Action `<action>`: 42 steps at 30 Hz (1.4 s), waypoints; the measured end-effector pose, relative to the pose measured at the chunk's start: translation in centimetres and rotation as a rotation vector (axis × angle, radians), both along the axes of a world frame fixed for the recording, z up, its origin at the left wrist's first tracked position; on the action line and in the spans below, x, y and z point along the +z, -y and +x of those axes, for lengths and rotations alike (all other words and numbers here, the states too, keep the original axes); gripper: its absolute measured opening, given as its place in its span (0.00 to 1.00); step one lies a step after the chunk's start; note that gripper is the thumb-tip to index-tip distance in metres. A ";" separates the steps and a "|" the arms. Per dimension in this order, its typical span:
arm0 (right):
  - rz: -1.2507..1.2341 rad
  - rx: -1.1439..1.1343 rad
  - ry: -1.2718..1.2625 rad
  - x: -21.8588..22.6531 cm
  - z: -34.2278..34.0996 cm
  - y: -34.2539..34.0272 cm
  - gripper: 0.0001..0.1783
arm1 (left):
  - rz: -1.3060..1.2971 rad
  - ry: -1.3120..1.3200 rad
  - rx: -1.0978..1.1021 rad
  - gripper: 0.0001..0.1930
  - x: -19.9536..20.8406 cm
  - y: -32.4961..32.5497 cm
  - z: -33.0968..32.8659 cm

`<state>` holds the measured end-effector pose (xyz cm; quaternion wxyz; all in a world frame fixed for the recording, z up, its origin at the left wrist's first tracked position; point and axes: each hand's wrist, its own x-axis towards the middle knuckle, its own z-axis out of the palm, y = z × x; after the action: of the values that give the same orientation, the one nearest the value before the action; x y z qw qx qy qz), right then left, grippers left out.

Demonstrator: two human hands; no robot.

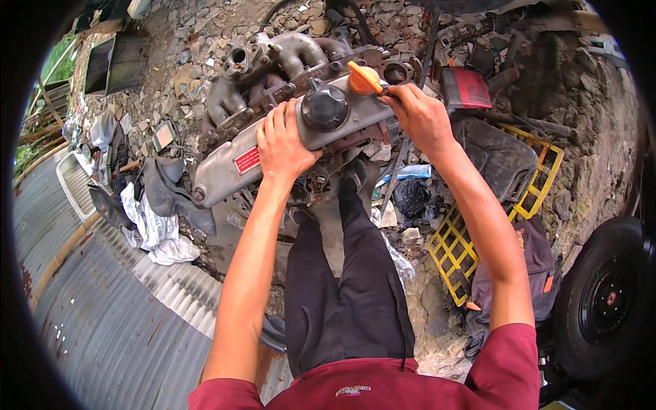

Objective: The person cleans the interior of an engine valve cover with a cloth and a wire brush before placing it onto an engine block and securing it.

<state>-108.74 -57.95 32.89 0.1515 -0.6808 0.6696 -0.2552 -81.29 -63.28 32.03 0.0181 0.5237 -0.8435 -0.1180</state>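
A long grey metal valve cover (222,169) lies across an engine, slanting up to the right. My left hand (283,140) is laid over its middle, fingers across the top toward the far edge and thumb at the near side. Beside those fingers sits a round black cap (325,107). Further right an orange oil filler cap (363,80) with a raised bar handle sits at the cover's right end. My right hand (418,116) is closed in a pinch just beside the handle's tip; a small dark bit shows at the fingertips, too small to name.
A cast intake manifold (301,55) runs along the engine's far side over rubble. A red tail lamp (468,87), a yellow plastic grid (454,249) and a wheel (605,297) lie to the right. Corrugated metal sheets (123,328) and white plastic bags (154,225) are at left.
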 end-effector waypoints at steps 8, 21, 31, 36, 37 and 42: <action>0.020 0.096 -0.002 0.1 -1.1 0.2 0.11 | 0.027 -0.006 0.000 0.59 0.2 0.1 -0.1; 0.097 -0.002 0.128 0.7 -0.4 0.4 0.17 | 0.027 0.032 -0.012 0.60 0.1 0.2 0.3; 0.040 0.006 0.251 0.3 -0.4 0.5 0.15 | 0.047 0.015 0.005 0.60 0.1 0.1 0.1; 0.086 0.079 0.180 0.5 -1.1 0.6 0.15 | 0.057 0.028 0.005 0.60 0.1 0.1 0.2; 0.101 0.085 0.123 0.6 -1.0 0.6 0.15 | 0.055 0.023 0.002 0.60 0.1 0.1 0.2; 0.138 0.086 -0.044 0.9 0.0 0.3 0.16 | 0.057 0.019 -0.008 0.60 0.1 0.1 0.1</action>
<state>-108.69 -58.27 33.75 0.1940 -0.7023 0.6590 -0.1865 -81.15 -63.38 32.12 -0.0056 0.5219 -0.8419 -0.1371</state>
